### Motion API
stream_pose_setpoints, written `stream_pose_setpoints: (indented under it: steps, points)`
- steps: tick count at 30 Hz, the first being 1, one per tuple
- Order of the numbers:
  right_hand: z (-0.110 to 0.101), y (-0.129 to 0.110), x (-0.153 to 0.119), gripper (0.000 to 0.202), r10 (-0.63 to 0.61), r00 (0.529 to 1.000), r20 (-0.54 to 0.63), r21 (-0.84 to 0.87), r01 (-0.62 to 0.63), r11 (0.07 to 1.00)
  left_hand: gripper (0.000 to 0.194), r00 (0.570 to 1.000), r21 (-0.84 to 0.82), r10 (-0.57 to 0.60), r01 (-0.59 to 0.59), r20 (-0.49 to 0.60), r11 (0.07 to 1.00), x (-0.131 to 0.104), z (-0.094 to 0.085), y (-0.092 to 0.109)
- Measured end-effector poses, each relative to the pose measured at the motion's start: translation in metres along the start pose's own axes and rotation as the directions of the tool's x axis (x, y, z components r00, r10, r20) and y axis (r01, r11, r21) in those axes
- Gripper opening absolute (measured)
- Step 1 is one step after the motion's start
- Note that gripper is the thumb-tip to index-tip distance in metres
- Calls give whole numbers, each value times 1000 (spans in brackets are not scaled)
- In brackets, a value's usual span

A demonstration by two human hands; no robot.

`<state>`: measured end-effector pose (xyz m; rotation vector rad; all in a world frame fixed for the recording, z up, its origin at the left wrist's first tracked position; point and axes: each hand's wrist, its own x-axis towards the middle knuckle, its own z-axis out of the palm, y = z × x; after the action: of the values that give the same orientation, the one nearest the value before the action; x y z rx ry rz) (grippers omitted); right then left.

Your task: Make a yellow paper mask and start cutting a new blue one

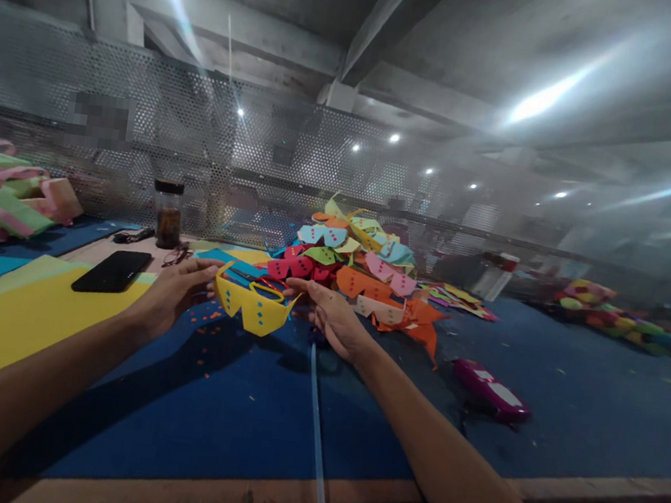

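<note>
Yellow paper glasses (263, 318) with blue dots hang above the blue table top, held out between both hands. My left hand (179, 290) pinches the left temple end. At the other side, my right hand (333, 313) has its thumb and fingers closed on the right temple end. Scissors (246, 275) lie partly hidden behind the glasses. Just beyond my right hand rises a heap of coloured paper glasses (365, 259), among them orange, pink, red and light blue ones. Small orange paper dots (209, 317) are scattered on the table under my left hand.
A black phone (113, 272) lies on yellow paper sheets (12, 308) at the left. Behind it stands a dark-lidded jar (167, 215). A purple case (491, 390) lies to the right. A mesh partition (275, 145) runs along the back. Folded paper strips (9, 196) are piled far left.
</note>
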<state>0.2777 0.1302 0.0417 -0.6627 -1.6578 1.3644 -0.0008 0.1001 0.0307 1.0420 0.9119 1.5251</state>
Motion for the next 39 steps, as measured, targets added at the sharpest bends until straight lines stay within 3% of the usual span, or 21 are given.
stream_pose_setpoints:
  steps: [3,5,7,10,13,25,32,39]
  points:
    - [2,-2,-1,39,-228,969,-99,-356,179,917,29,999,27,6,-5,-33,1000,2,-2,-1]
    - [4,-4,-3,32,-421,903,-85,-603,290,743,29,999,45,12,-10,-47,999,3,-4,-3]
    - [8,-5,-6,26,-559,829,-17,-734,369,571,29,998,63,18,-15,-58,998,4,-5,-4]
    - [13,-6,-10,24,-634,770,75,-802,424,421,29,997,82,23,-17,-69,996,5,-6,-6]
    - [16,-4,-11,22,-620,769,155,-817,453,357,29,997,88,25,-19,-70,996,5,-5,-6]
    - [19,1,-11,12,-593,771,234,-814,489,314,34,999,88,22,-19,-39,996,4,-3,-6]
    - [18,0,-9,12,-591,793,147,-753,477,453,21,999,2,-17,17,-49,1000,2,-1,-1]
    - [17,-3,-8,12,-554,828,84,-710,440,550,21,993,-107,-120,117,-21,987,-1,1,6]
